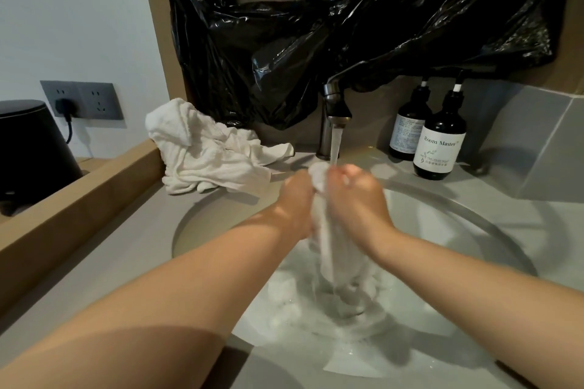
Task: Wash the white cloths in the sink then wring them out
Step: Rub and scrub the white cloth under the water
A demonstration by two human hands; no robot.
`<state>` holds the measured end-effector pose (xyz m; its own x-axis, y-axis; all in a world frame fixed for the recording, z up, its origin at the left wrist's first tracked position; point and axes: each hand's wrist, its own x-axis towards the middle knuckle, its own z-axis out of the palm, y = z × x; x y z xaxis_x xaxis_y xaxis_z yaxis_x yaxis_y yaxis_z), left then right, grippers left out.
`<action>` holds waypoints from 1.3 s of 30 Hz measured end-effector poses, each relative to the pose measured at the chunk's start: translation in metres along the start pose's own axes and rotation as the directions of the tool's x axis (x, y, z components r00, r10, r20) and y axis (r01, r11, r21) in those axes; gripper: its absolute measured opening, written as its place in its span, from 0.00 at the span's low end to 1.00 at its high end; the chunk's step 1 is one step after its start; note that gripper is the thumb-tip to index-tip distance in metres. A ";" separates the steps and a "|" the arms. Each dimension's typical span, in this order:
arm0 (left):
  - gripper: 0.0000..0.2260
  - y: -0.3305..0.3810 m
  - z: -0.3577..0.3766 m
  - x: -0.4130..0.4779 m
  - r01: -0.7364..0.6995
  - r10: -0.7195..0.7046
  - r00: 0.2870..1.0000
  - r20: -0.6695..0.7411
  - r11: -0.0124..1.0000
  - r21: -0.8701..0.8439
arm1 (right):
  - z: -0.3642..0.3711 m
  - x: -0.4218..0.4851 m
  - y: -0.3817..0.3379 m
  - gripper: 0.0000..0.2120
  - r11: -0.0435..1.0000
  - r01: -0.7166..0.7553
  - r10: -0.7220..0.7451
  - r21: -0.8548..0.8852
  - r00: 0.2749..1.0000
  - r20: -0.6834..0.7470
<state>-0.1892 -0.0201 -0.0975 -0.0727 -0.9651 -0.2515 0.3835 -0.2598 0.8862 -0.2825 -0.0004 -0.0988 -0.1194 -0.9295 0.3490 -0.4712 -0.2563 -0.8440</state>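
1. White wet cloth (325, 230) is hanging bunched between both hands under the running tap (335, 110), its tail trailing down into the foamy sink (474, 221).
2. Left hand (295, 199) and right hand (357, 199) are each gripping the cloth's upper part, fingers curled round it, knuckles close together.
3. Water is striking the top of the bunch, so spray could be landing on the surface (126, 246) and on the dark bottles (439, 142) just beside the basin.
4. Trailing fabric is reaching the basin's bottom, and it may be covering the drain and slowing the outflow.
5. Pile of white cloths (205, 151) is sitting at the rim, where a stray forearm could be dragging it in.
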 end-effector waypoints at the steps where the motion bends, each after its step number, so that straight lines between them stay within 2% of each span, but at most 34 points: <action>1: 0.14 0.002 -0.004 0.002 0.024 -0.024 1.000 0.010 0.997 -0.067 | 0.004 -0.007 -0.003 0.16 0.999 0.045 -0.045 0.004 0.999 0.030; 2: 0.16 0.003 -0.005 0.001 0.060 -0.056 0.998 0.035 0.993 -0.104 | 0.007 -0.007 -0.004 0.16 0.998 0.068 -0.067 -0.001 0.997 0.040; 4: 0.18 0.004 -0.003 -0.001 0.091 -0.077 0.988 0.136 0.991 -0.100 | 0.002 0.010 0.003 0.19 0.996 0.020 -0.017 -0.085 0.999 0.032; 6: 0.15 0.004 0.001 -0.003 0.099 -0.097 0.976 0.194 0.995 -0.003 | -0.014 0.029 0.013 0.21 0.981 -0.095 0.117 -0.169 0.985 0.124; 7: 0.11 0.006 -0.001 -0.001 0.054 -0.070 0.983 0.168 0.994 0.098 | -0.022 0.034 0.019 0.21 0.973 -0.139 0.178 -0.183 0.960 0.218; 8: 0.09 0.008 -0.005 0.003 -0.002 -0.017 0.997 0.081 0.973 0.231 | -0.029 0.037 0.026 0.21 0.966 -0.182 0.236 -0.183 0.911 0.339; 10: 0.15 0.015 -0.017 0.008 -0.075 0.193 0.971 -0.143 0.810 0.582 | -0.042 0.041 0.040 0.21 0.933 -0.324 0.351 -0.155 0.730 0.586; 11: 0.18 0.019 -0.023 0.008 -0.069 0.280 0.943 -0.181 0.695 0.716 | -0.046 0.043 0.047 0.22 0.911 -0.377 0.384 -0.166 0.635 0.670; 12: 0.19 0.021 -0.030 0.010 -0.045 0.315 0.937 -0.153 0.542 0.839 | -0.048 0.044 0.053 0.25 0.897 -0.399 0.405 -0.190 0.570 0.715; 13: 0.18 0.022 -0.035 0.009 -0.008 0.283 0.955 -0.089 0.325 0.946 | -0.049 0.046 0.059 0.28 0.889 -0.391 0.429 -0.236 0.536 0.727; 14: 0.16 0.021 -0.039 0.005 0.027 0.182 0.983 -0.036 0.051 0.998 | -0.049 0.047 0.062 0.29 0.887 -0.351 0.453 -0.300 0.537 0.711; 16: 0.11 0.014 -0.042 -0.002 0.012 -0.108 0.992 -0.065 -0.433 0.901 | -0.049 0.048 0.071 0.31 0.838 -0.111 0.498 -0.534 0.556 0.666; 17: 0.09 0.011 -0.042 0.000 -0.037 -0.202 0.974 -0.098 -0.572 0.819 | -0.049 0.047 0.075 0.34 0.748 0.049 0.542 -0.662 0.530 0.652; 18: 0.08 0.010 -0.043 0.002 -0.089 -0.244 0.965 -0.096 -0.649 0.756 | -0.048 0.044 0.077 0.39 0.662 0.172 0.593 -0.729 0.474 0.651; 19: 0.07 0.007 -0.045 0.006 -0.104 -0.236 0.970 -0.060 -0.624 0.774 | -0.044 0.039 0.080 0.44 0.617 0.249 0.641 -0.747 0.391 0.660; 20: 0.07 0.006 -0.047 0.008 -0.107 -0.220 0.975 -0.018 -0.544 0.833 | -0.037 0.034 0.085 0.46 0.593 0.303 0.665 -0.746 0.339 0.665; 21: 0.09 0.003 -0.049 0.011 -0.118 -0.229 0.973 0.023 -0.408 0.905 | -0.030 0.031 0.090 0.43 0.571 0.339 0.657 -0.748 0.358 0.664; 22: 0.18 0.001 -0.048 0.012 -0.134 -0.301 0.953 0.045 -0.284 0.949 | -0.027 0.029 0.090 0.36 0.571 0.345 0.618 -0.745 0.416 0.667; 23: 0.28 -0.002 -0.048 0.013 -0.152 -0.400 0.914 0.066 -0.189 0.970 | -0.025 0.030 0.090 0.28 0.614 0.307 0.568 -0.727 0.468 0.677; 24: 0.36 -0.006 -0.048 0.015 -0.172 -0.474 0.875 0.093 -0.126 0.977 | -0.026 0.032 0.087 0.20 0.713 0.207 0.509 -0.670 0.505 0.697; 26: 0.43 -0.009 -0.046 0.015 -0.264 -0.506 0.831 0.231 0.007 0.965 | -0.032 0.037 0.079 0.10 0.902 -0.118 0.404 -0.416 0.569 0.716; 28: 0.43 -0.012 -0.045 0.020 -0.351 -0.437 0.800 0.412 0.216 0.911 | -0.037 0.042 0.067 0.10 0.920 -0.379 0.334 -0.097 0.632 0.699; 30: 0.38 -0.013 -0.043 0.022 -0.360 -0.341 0.798 0.498 0.394 0.846 | -0.043 0.048 0.056 0.09 0.898 -0.438 0.316 0.035 0.699 0.642; 32: 0.23 -0.008 -0.042 0.021 -0.335 -0.208 0.842 0.498 0.520 0.785 | -0.054 0.051 0.041 0.04 0.893 -0.446 0.322 0.059 0.726 0.607; 33: 0.16 -0.004 -0.041 0.020 -0.314 -0.136 0.870 0.474 0.589 0.745 | -0.062 0.053 0.037 0.05 0.882 -0.468 0.330 0.060 0.702 0.631; 35: 0.09 0.004 -0.042 0.020 -0.264 -0.028 0.909 0.415 0.732 0.628 | -0.082 0.054 0.037 0.14 0.862 -0.507 0.340 -0.001 0.577 0.743; 37: 0.12 0.010 -0.043 0.019 -0.247 0.025 0.916 0.400 0.820 0.516 | -0.094 0.051 0.043 0.29 0.883 -0.438 0.350 -0.168 0.375 0.858; 38: 0.15 0.011 -0.044 0.020 -0.239 0.035 0.923 0.383 0.832 0.501 | -0.095 0.050 0.048 0.36 0.892 -0.361 0.377 -0.273 0.259 0.889; 39: 0.16 0.012 -0.044 0.019 -0.226 0.035 0.929 0.369 0.843 0.489 | -0.093 0.049 0.053 0.37 0.889 -0.289 0.408 -0.354 0.150 0.901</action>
<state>-0.1455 -0.0402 -0.1088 -0.3935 -0.9175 -0.0589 -0.1103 -0.0164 0.9938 -0.3941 -0.0352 -0.0883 0.5769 -0.4831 -0.6587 -0.6943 0.1348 -0.7070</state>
